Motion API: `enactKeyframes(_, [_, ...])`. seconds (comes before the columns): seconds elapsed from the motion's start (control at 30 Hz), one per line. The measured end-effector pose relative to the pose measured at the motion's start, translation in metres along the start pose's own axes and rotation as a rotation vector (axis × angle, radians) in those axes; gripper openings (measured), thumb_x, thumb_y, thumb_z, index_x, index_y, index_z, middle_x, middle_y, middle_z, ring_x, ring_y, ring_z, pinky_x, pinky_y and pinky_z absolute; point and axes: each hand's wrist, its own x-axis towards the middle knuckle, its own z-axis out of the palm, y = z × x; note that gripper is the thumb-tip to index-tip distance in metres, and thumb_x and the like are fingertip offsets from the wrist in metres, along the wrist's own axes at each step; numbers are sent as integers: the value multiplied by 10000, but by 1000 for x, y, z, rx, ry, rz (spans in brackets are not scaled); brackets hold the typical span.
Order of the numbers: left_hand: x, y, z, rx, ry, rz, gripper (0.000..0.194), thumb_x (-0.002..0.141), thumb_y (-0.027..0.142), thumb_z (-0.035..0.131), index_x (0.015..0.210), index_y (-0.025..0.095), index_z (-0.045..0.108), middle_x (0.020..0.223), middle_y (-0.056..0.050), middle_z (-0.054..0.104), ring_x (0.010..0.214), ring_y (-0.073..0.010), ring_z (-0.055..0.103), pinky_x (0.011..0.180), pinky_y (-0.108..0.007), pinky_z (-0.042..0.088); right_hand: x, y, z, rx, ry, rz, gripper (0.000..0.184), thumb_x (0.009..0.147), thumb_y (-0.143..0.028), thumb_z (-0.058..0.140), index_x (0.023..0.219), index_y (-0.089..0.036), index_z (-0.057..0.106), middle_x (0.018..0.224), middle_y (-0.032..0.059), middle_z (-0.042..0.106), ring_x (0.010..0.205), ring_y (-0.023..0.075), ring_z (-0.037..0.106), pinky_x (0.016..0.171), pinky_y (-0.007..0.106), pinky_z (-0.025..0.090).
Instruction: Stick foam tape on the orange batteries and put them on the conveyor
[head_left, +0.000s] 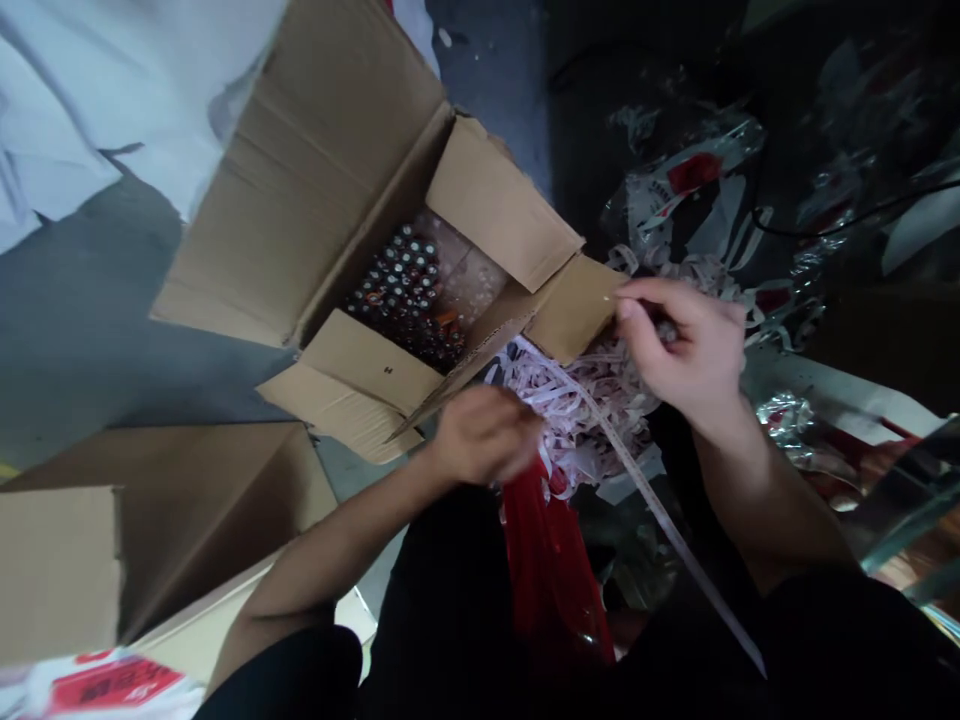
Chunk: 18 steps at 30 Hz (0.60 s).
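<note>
A brown carton [64,570] gapes on a gray floor [90,310], a red-and-white printed bag [112,685] just below its near side. White sheeting [150,70] lies beyond the carton; well to its right, crumpled clear plastic [739,140] sprawls near a dark cable [900,203].

Small items [397,280] in carton [322,150] | box [217,490] left | paper strips [574,430] right

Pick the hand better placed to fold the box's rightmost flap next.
Probably the right hand: it appears to pinch the rightmost flap by its outer edge, while the left hand is farther away.
</note>
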Motion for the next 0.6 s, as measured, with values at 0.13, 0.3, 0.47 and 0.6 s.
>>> enactKeyframes(0.13, [-19,-27,-34,52,-165,-535,415,1085,440,445,1337,193,663,1334,-138,690,1241,-276,637,1062,-475,517,67,-64,71,55,-345,-307,359,1072,-367,432,1303,-258,684,1177,90,748,1120,294,703,1006,452,531])
enactKeyframes(0.3, [-44,-7,0,34,-471,-526,460,1060,502,487,1285,173,717,1456,-201,584,1321,-345,564,1125,-554,466,152,-98,223,50,-315,-110,389,1071,-257,414,1428,-135,512,1442,152,587,1385,319,535,1208,520,412])
enactKeyframes(0.47, [-55,-24,12,65,-359,-484,371,1069,358,465,1221,147,730,1273,-184,668,1227,-305,592,1078,-499,498,166,-110,297,73,-28,200,433,1103,-287,295,1419,-41,461,1506,244,489,1442,353,446,1242,575,354])
enactKeyframes(0.6, [-53,-60,-3,177,-407,-467,318,1031,272,480,1014,143,769,1035,-165,718,1087,-315,628,1016,-507,515,163,-94,300,106,0,110,526,1109,-355,205,1470,-61,451,1529,250,473,1481,376,407,1239,630,342])
